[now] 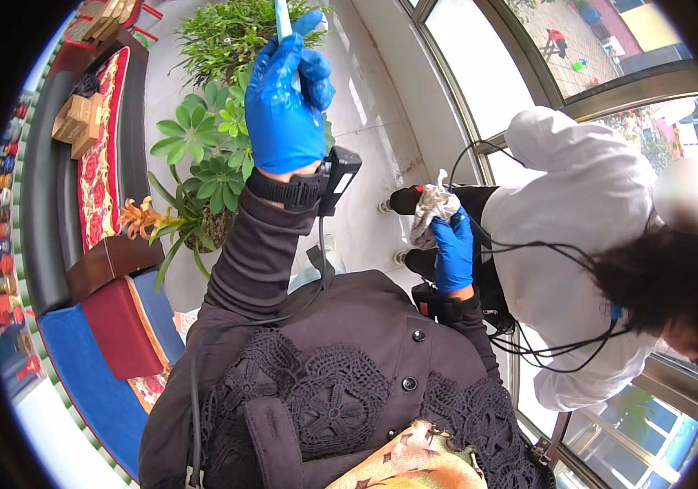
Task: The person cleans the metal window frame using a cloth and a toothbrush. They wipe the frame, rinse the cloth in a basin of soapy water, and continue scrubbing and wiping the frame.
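My left hand, in a wet blue rubber glove, is raised and stretched out ahead over the potted plants. Its fingers are closed around a pale blue handle, whose far end runs out of the picture. In a matching glove, my right hand is lower and closer to my body. It grips a crumpled greyish-white cloth that bulges out past the fingers. Both wrists carry black straps with small boxes, and a cable runs from the left one.
A person in a white top stands close on my right by the metal-framed windows, with black cables hanging between us. Leafy potted plants stand on the tiled floor. Cardboard boxes lie on a black sofa at left.
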A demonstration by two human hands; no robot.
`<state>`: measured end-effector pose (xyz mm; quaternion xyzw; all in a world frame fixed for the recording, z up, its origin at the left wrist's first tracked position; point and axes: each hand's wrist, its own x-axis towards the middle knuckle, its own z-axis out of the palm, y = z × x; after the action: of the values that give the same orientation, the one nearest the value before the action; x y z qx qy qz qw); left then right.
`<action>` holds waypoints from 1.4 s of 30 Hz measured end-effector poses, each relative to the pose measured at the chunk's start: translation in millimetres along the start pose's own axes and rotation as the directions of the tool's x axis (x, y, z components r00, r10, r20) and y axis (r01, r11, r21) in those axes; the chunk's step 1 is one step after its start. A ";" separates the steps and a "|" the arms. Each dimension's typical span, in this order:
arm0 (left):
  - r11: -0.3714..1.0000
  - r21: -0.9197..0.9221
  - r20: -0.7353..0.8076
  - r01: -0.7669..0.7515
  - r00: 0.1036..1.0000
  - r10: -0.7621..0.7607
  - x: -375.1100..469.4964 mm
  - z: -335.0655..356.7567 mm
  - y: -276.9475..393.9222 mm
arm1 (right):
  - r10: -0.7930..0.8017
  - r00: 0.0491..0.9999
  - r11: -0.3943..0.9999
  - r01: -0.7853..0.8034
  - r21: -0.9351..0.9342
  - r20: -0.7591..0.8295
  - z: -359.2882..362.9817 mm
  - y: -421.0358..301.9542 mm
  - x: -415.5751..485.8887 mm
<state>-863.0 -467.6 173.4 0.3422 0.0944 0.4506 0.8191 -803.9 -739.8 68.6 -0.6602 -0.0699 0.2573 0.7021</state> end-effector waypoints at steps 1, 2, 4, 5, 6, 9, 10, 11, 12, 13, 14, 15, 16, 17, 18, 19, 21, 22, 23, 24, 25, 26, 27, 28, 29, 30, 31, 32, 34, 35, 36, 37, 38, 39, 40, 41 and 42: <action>1.000 0.011 -0.022 -0.011 1.000 0.011 10.9 2.9 -2.1 | -0.020 1.000 0.999 0.019 0.048 0.019 -3.3 0.4 2.7; 0.998 -0.059 -0.075 0.004 0.997 -0.008 22.6 7.4 -6.4 | -0.013 1.000 0.999 0.013 0.046 -0.004 -6.0 1.0 4.4; 0.969 -0.231 0.079 0.091 0.994 -0.075 54.0 11.4 -5.3 | 0.008 0.999 1.000 -0.007 0.026 -0.053 -11.6 -0.8 4.8; 0.979 -0.195 -0.050 0.065 0.996 -0.076 66.7 21.3 -15.1 | 0.023 0.998 0.999 -0.021 0.030 -0.062 -13.5 -1.9 3.1; 0.977 -0.209 -0.035 0.049 0.998 -0.057 79.6 27.7 -19.0 | 0.026 0.997 0.999 -0.024 0.033 -0.075 -15.8 -5.2 3.6; 0.967 -0.250 0.000 0.042 0.999 -0.043 125.7 37.6 -38.5 | 0.046 0.993 0.999 -0.045 0.011 -0.109 -18.8 -11.0 17.7; 0.968 -0.248 0.005 0.031 1.000 -0.031 140.1 42.1 -47.6 | 0.033 0.993 0.999 -0.032 0.009 -0.114 -20.1 -13.5 25.5; 0.969 -0.246 0.011 0.020 1.000 -0.017 154.2 47.5 -57.5 | 0.030 0.990 1.000 -0.029 0.005 -0.137 -21.0 -18.4 34.4; 0.974 -0.227 0.035 0.005 0.999 0.003 168.6 40.1 -69.3 | 0.012 0.997 1.000 -0.012 0.006 -0.079 -21.0 -14.3 45.8; 0.979 -0.202 0.021 0.000 1.000 0.005 183.5 42.7 -77.2 | 0.013 0.997 1.000 -0.012 0.017 -0.076 -21.5 -19.6 58.4; 0.981 -0.194 0.028 0.005 1.000 0.000 200.0 44.6 -83.7 | 0.012 0.997 0.999 -0.010 0.031 -0.074 -23.0 -23.2 71.8; 0.982 -0.187 0.036 0.010 0.999 -0.003 217.4 44.9 -90.1 | 0.008 0.998 0.999 -0.005 0.047 -0.069 -23.5 -26.8 85.6; 0.987 -0.163 0.080 -0.011 0.996 0.025 230.3 45.6 -95.2 | 0.040 0.996 0.996 -0.034 0.078 -0.077 -24.7 -32.2 98.1; 0.989 -0.148 0.144 -0.030 0.988 0.051 243.5 47.6 -96.1 | 0.094 0.990 0.985 -0.076 0.156 -0.110 -24.3 -38.1 106.9; 0.987 -0.160 0.130 -0.019 0.991 0.040 258.0 51.1 -95.4 | 0.030 0.996 0.981 -0.012 0.195 -0.088 -23.0 -45.1 120.3; 0.985 -0.170 0.115 0.001 0.993 0.019 266.4 48.0 -92.9 | -0.005 0.995 0.974 0.026 0.225 -0.096 -18.7 -46.9 124.6; 0.985 -0.154 0.110 -0.073 0.990 0.091 291.9 48.7 -91.6 | -0.027 0.996 0.960 0.050 0.275 -0.088 -20.0 -58.6 140.4; 0.978 -0.210 0.262 0.004 0.964 0.053 301.6 43.5 -89.3 | -0.023 0.996 0.959 0.046 0.279 -0.088 -21.2 -61.4 149.2; 0.968 -0.237 0.362 0.082 0.932 0.010 309.4 38.7 -88.7 | -0.020 0.997 0.957 0.043 0.287 -0.081 -22.5 -63.6 155.7; 0.990 -0.119 0.123 -0.070 0.989 0.085 316.4 35.4 -97.9 | 0.016 0.996 0.947 0.012 0.320 -0.085 -25.2 -64.7 165.0; 0.997 -0.064 0.232 -0.044 0.971 0.058 322.1 29.9 -100.1 | 0.048 0.991 0.952 -0.006 0.307 -0.129 -28.1 -65.9 173.2; 0.998 -0.049 0.238 -0.027 0.970 0.037 326.1 21.9 -108.8 | 0.023 0.987 0.960 0.023 0.279 -0.162 -29.0 -61.4 181.8; 0.999 -0.036 0.247 -0.011 0.969 0.020 332.9 20.2 -118.8 | -0.008 0.981 0.967 0.057 0.248 -0.195 -32.0 -61.7 192.6; 1.000 0.005 0.250 -0.013 0.968 0.011 339.7 17.1 -130.5 | -0.017 0.977 0.946 0.085 0.311 -0.215 -33.0 -60.3 200.8; 0.999 0.033 0.208 -0.012 0.978 0.005 346.1 14.9 -144.6 | 0.026 0.957 0.955 0.061 0.290 -0.289 -33.5 -59.8 212.6; 0.998 0.068 0.144 0.011 0.989 -0.020 354.2 12.3 -158.1 | -0.009 0.958 0.964 0.085 0.252 -0.288 -34.7 -61.9 221.5; 0.994 0.090 0.127 0.053 0.990 -0.065 364.8 9.0 -170.3 | 0.035 0.935 0.974 0.047 0.220 -0.354 -33.1 -64.2 232.1; 0.988 0.115 0.057 0.108 0.992 -0.115 376.5 5.4 -183.5 | -0.003 0.930 0.976 0.083 0.203 -0.367 -30.5 -68.9 244.6; 0.979 0.094 0.061 0.180 0.981 -0.186 406.6 -7.6 -207.4 | -0.051 0.900 0.977 0.135 0.165 -0.433 -16.3 -76.8 279.3; 0.971 0.074 0.027 0.226 0.973 -0.229 427.5 -12.6 -218.7 | -0.089 0.888 0.980 0.160 0.122 -0.452 -9.9 -84.5 300.6; 0.969 0.075 0.024 0.234 0.971 -0.237 448.6 -17.0 -232.0 | -0.120 0.895 0.982 0.171 0.083 -0.429 -1.8 -92.0 326.3; 0.963 0.060 0.015 0.262 0.965 -0.263 469.8 -20.8 -243.7 | -0.117 0.901 0.984 0.162 0.076 -0.418 8.5 -98.8 353.3; 0.957 0.058 -0.009 0.284 0.959 -0.284 492.5 -22.7 -254.4 | -0.111 0.907 0.986 0.151 0.069 -0.406 21.6 -106.0 381.6; 0.947 0.048 -0.049 0.318 0.948 -0.315 514.8 -23.6 -262.2 | -0.099 0.913 0.989 0.133 0.060 -0.397 36.3 -114.5 409.3; 0.944 0.091 0.000 0.317 0.948 -0.318 530.5 -34.5 -264.7 | -0.085 0.915 0.991 0.118 0.061 -0.394 57.4 -111.1 434.5; 0.937 0.128 0.031 0.325 0.943 -0.331 552.9 -37.5 -265.6 | -0.087 0.924 0.992 0.115 0.054 -0.373 78.0 -117.6 468.0; 0.928 0.169 0.058 0.332 0.937 -0.345 571.1 -42.4 -262.0 | -0.073 0.930 0.994 0.097 0.049 -0.360 97.1 -122.6 498.5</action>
<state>-377.1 -83.3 60.3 0.4033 0.1517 0.2784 0.8584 -385.9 -426.6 77.7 -0.6690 0.0388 0.1043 0.7349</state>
